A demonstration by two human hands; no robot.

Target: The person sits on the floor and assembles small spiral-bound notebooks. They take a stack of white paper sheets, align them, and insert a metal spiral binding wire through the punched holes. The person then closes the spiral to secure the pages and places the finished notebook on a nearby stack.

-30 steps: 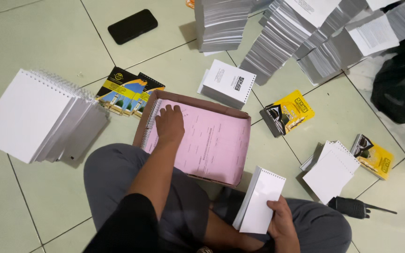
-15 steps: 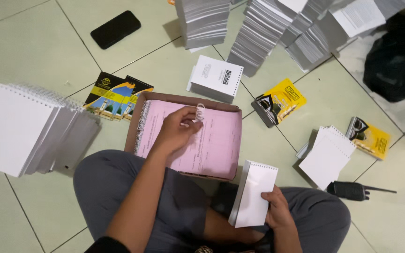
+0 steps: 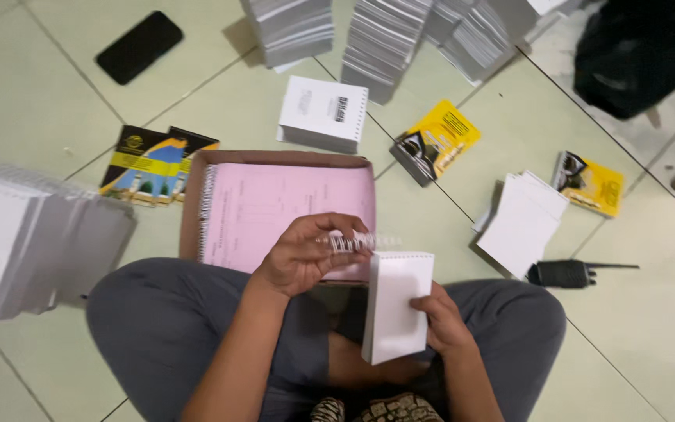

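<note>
Floor: pale green tiles (image 3: 33, 101), a person sitting cross-legged on them with work spread all round.
Left hand: the left hand (image 3: 300, 254) is up over the lap, fingers pinched shut on a wire spiral coil (image 3: 353, 242), holding it at the top edge of the pad.
Right hand: the right hand (image 3: 443, 320) is clamped on the lower right edge of a white paper pad (image 3: 396, 305), propping it upright above the knees.
Coil and pad: touching along the pad's top edge; whether the wire is threaded through the holes, I cannot tell.
Box: a brown cardboard box (image 3: 191, 211) just ahead of the knees, a pink spiral-bound sheet block (image 3: 275, 207) lying in it.
Done, by the look of it: a fanned row of spiral-bound white pads (image 3: 17, 242) on the left, apparently finished.
Left to do: plenty, I'd judge; tall stacks of loose sheets (image 3: 380, 39) wait at the top, another white stack (image 3: 521, 223) on the right, yellow covers (image 3: 439, 141) scattered between.
Odds and ends: black phone (image 3: 138, 47) far left, handheld radio (image 3: 564, 273) by the right knee.
</note>
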